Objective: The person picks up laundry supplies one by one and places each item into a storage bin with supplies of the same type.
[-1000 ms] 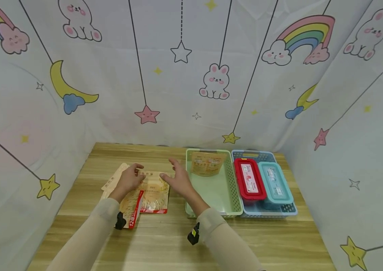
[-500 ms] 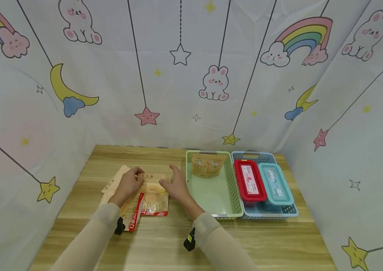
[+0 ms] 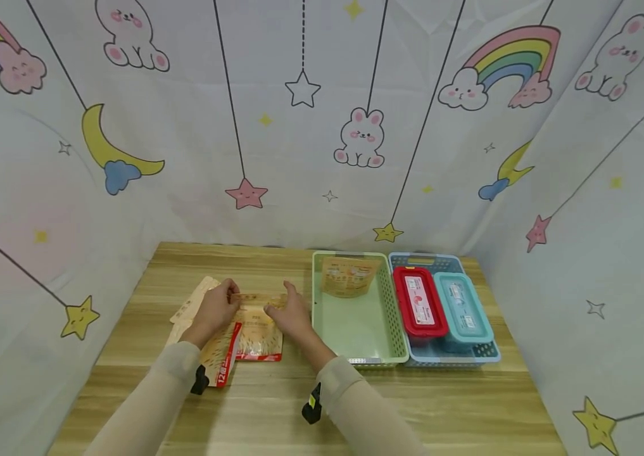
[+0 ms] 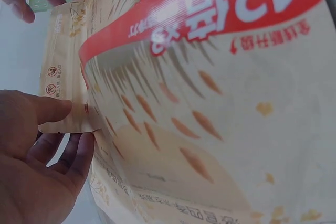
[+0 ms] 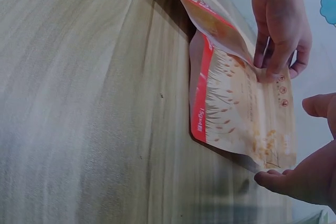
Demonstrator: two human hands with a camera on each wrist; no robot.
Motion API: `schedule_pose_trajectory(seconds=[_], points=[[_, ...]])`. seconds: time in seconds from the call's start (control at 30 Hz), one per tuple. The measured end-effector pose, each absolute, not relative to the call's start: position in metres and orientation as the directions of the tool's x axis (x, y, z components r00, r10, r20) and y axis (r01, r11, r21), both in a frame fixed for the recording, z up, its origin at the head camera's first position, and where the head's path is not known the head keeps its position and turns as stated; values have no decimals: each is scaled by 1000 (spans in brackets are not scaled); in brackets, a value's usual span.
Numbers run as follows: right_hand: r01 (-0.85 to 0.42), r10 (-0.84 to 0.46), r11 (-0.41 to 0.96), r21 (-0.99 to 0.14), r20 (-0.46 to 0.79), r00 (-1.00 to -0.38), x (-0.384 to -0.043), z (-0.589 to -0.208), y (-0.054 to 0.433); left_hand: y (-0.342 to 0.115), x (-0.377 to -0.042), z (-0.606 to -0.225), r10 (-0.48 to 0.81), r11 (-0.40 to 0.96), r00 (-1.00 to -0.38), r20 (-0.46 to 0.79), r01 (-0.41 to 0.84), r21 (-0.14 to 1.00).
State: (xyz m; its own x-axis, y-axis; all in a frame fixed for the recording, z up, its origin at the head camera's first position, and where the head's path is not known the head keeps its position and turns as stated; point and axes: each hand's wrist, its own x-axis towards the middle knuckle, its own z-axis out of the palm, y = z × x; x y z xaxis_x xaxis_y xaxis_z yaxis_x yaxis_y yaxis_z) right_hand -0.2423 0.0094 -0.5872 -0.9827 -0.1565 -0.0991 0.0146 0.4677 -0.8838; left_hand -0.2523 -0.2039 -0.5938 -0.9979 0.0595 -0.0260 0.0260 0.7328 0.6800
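A beige pouch with a red bottom band (image 3: 259,332) lies between both hands on the table. My left hand (image 3: 218,310) pinches its top left corner, thumb above and fingers below, as the left wrist view shows on the pouch's corner (image 4: 60,114). At the opposite corner my right hand (image 3: 293,316) is spread, its thumb and fingers apart. In the right wrist view the right hand's fingertips (image 5: 268,178) are right at the pouch's edge. Under my left wrist sits another pouch marked 12 (image 3: 220,361), overlapping the first. More beige packs (image 3: 196,297) show behind the left hand.
To the right stands a green basket (image 3: 361,335) with one brown pouch (image 3: 347,277) upright at its back. Beside it, a blue basket (image 3: 441,362) holds a red-lidded box (image 3: 421,304) and a teal-lidded box (image 3: 463,310). A printed curtain (image 3: 299,158) hangs behind the table.
My right hand has shifted slightly left toward the pouch. The pouch's top edge has tipped up a little in my left hand, which has barely moved.
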Motion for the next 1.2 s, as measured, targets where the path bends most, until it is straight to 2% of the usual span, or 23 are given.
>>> schedule_pose_trajectory(seconds=[0.5, 0.87, 1.2], points=[[117, -93, 489, -865, -185, -978, -238, -592, 9, -202, -251, -596, 75, 742, -997, -20, 42, 669], [103, -80, 536, -838, -172, -982, -237, -592, 9, -201, -247, -594, 80, 743, -997, 3, 62, 667], [105, -63, 502, -858, -158, -985, -232, -591, 10, -201, -247, -592, 81, 718, -997, -7, 53, 694]])
